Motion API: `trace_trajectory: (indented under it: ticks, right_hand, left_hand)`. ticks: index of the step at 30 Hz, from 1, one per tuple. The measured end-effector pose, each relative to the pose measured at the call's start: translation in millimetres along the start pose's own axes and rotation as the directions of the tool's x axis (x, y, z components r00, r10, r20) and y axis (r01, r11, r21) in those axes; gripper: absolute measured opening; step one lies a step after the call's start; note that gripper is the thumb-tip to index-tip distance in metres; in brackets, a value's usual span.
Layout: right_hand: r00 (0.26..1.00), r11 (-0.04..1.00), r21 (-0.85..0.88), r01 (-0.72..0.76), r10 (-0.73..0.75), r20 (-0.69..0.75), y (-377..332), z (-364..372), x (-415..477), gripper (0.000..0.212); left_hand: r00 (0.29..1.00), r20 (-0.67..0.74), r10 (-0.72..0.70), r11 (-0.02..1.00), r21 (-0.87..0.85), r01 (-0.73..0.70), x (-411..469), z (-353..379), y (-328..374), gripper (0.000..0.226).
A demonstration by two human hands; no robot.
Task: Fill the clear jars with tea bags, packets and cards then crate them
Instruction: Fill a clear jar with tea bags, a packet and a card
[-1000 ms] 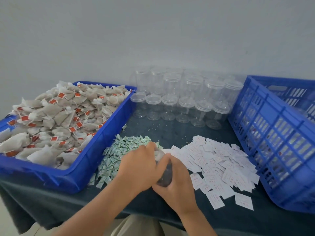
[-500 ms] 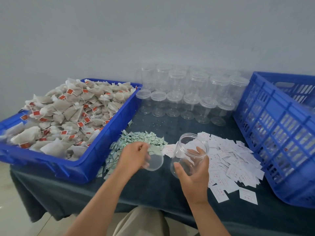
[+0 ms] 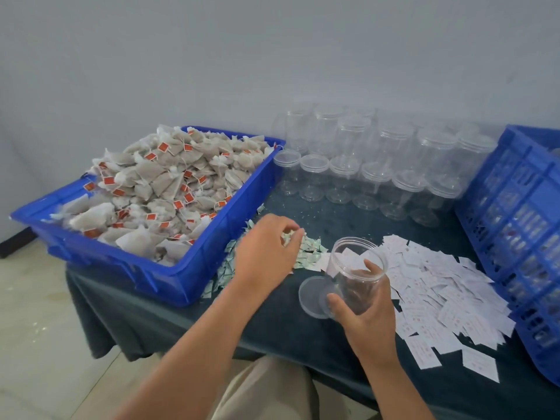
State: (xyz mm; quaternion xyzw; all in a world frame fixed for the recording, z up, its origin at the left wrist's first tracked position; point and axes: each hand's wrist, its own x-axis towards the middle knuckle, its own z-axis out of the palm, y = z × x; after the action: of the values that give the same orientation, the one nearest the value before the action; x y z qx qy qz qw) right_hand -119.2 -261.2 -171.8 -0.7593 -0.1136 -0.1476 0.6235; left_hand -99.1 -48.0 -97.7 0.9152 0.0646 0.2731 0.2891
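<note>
Draping dark tablecloth (image 3: pixel 288 334), pale grey wall (image 3: pixel 272 56)

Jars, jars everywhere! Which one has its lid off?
The jar tilted in the right hand. Its mouth is open and its lid lies on the cloth beside it; the jars at the back all wear lids.

crate (image 3: pixel 512 225) cut off right; contents blurred

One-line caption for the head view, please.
The right hand holds an open clear jar, its lid on the table, while the left hand reaches into the green packets.
</note>
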Motion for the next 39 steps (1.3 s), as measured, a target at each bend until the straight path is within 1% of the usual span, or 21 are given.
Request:
trace_trajectory:
  ticks: [2,5,6,7,9,10,11,12,14,16,18,20,23,24,25,27,28,30,32,36,39]
  right_hand:
    - [1.0,1.0,0.016,-0.012,0.012,0.004,1.5,0.5,-0.2,0.076]
    - [0.999,0.999,0.029,-0.03,0.03,0.011,4.5,1.8,-0.2,0.075]
    - [0.999,0.999,0.033,-0.036,0.035,0.014,5.1,1.9,-0.3,0.076]
    - [0.999,0.999,0.035,-0.04,0.039,0.015,5.4,2.0,-0.4,0.078]
    - [0.999,0.998,0.038,-0.047,0.046,0.019,4.0,2.6,-0.6,0.078]
    - [0.999,0.998,0.04,-0.048,0.047,0.023,2.8,3.3,-0.2,0.076]
    - [0.998,0.998,0.04,-0.047,0.046,0.03,1.6,4.1,0.4,0.074]
    - [0.998,0.998,0.039,-0.048,0.047,0.036,1.4,4.9,1.1,0.072]
    - [0.998,0.998,0.032,-0.056,0.055,0.041,2.6,6.3,2.3,0.072]
    - [0.998,0.998,0.012,-0.057,0.057,0.039,4.7,6.6,2.9,0.07]
    - [0.998,0.998,-0.009,-0.055,0.055,0.038,8.9,5.8,3.8,0.069]
    - [0.997,0.998,-0.019,-0.067,0.068,0.036,12.2,5.2,4.5,0.069]
    - [0.997,0.998,-0.011,-0.068,0.068,0.033,11.1,5.9,4.7,0.069]
    - [0.997,0.998,-0.003,-0.067,0.067,0.033,9.1,6.5,4.4,0.068]
    - [0.997,0.998,0.008,-0.066,0.065,0.029,7.1,6.8,4.1,0.069]
    - [0.998,0.998,0.023,-0.061,0.06,0.021,4.2,7.0,3.9,0.067]
    - [0.998,0.998,0.023,-0.055,0.055,0.023,3.6,6.9,3.9,0.066]
    - [0.998,0.998,0.015,-0.053,0.052,0.04,4.5,6.9,4.5,0.064]
    - [0.997,0.999,0.0,-0.049,0.049,0.059,5.1,6.9,4.5,0.065]
    - [0.995,0.998,-0.059,0.0,0.006,0.102,4.5,7.1,4.5,0.074]
    - [0.993,0.995,-0.097,0.037,-0.025,0.119,0.5,6.5,4.1,0.076]
  left_hand:
    - [0.997,-0.068,-0.047,0.998,-0.039,0.044,33.2,-37.1,-12.4,0.025]
    - [0.958,-0.032,-0.286,0.949,-0.146,0.279,87.3,-81.4,-44.2,0.033]
    - [0.934,0.041,-0.355,0.931,-0.072,0.357,102.0,-91.3,-58.2,0.035]
    - [0.902,0.16,-0.402,0.915,0.12,0.386,112.7,-99.4,-70.1,0.036]
    - [0.765,0.394,-0.51,0.822,0.484,0.299,115.8,-107.7,-87.6,0.033]
    - [0.687,0.483,-0.542,0.787,0.579,0.214,111.3,-108.0,-93.2,0.031]
    - [0.652,0.525,-0.546,0.787,0.588,0.185,106.1,-106.8,-99.2,0.03]
    - [0.656,0.529,-0.538,0.806,0.552,0.215,103.0,-103.3,-107.1,0.03]
    - [0.726,0.44,-0.529,0.821,0.482,0.306,98.6,-96.3,-119.4,0.03]
    - [0.783,0.326,-0.529,0.83,0.39,0.398,98.1,-89.4,-130.6,0.018]
    - [0.83,0.216,-0.514,0.855,0.205,0.476,99.1,-88.8,-131.7,0.001]
    - [0.879,0.113,-0.464,0.885,0.018,0.465,99.8,-89.6,-129.4,0.015]
    - [0.888,-0.004,-0.46,0.864,-0.232,0.446,101.2,-94.6,-127.2,0.015]
    - [0.871,-0.005,-0.491,0.82,-0.34,0.46,102.3,-95.8,-128.2,0.017]
    - [0.841,0.027,-0.54,0.737,-0.466,0.489,103.0,-97.6,-127.6,0.017]
    - [0.792,0.103,-0.602,0.524,-0.698,0.489,104.6,-100.2,-124.6,0.019]
    - [0.782,0.119,-0.612,0.453,-0.758,0.47,105.5,-100.7,-123.0,0.027]
    - [0.795,0.164,-0.584,0.403,-0.791,0.46,105.2,-100.0,-112.6,0.045]
    - [0.848,0.246,-0.47,0.438,-0.769,0.465,101.2,-97.5,-88.3,0.045]
    - [0.917,0.348,-0.192,0.592,-0.704,0.392,79.4,-83.4,-6.5,0.053]
    - [0.913,0.406,0.049,0.839,-0.513,0.183,51.9,-58.3,50.2,0.027]
